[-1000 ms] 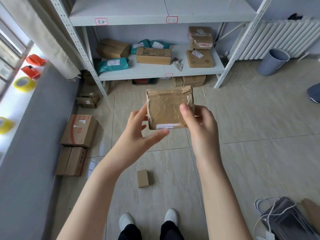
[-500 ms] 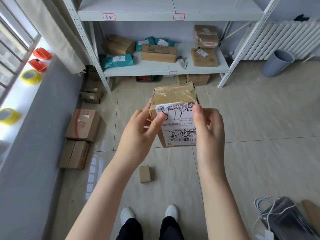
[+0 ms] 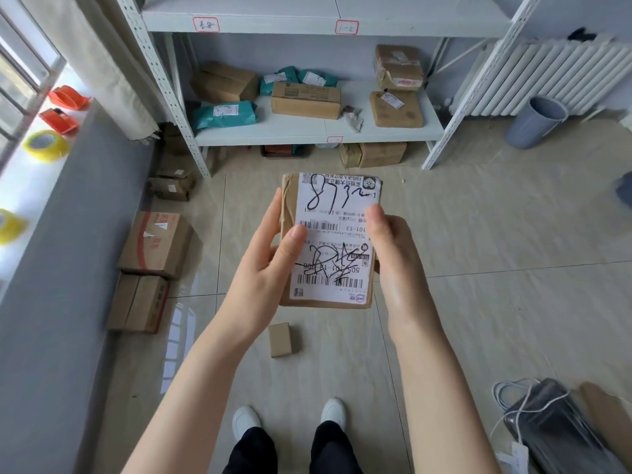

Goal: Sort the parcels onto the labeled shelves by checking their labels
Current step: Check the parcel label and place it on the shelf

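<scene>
Brown kraft paper wraps the parcel (image 3: 330, 241), which is held at chest height above the floor tiles with its white shipping label (image 3: 337, 237) turned up toward the camera; every other place is given here from this parcel. It is pinched between the left hand (image 3: 270, 265), whose thumb lies on the label's left edge with the fingers curled behind, and the right hand (image 3: 393, 258), closed round the right edge with the thumb on top. Below it, near the feet, a small carton (image 3: 282, 338) lies on the floor and could be trodden on in a step forward. Beyond it stands the shelf unit (image 3: 318, 133), where parcels already lie, and higher up the handwritten shelf tags (image 3: 346, 28) are stuck. The label is seen upside down and is scrawled over, so a misreading and a wrong shelf are judged the main risk; a loosened grip on the smooth wrapping could also let it drop.
</scene>
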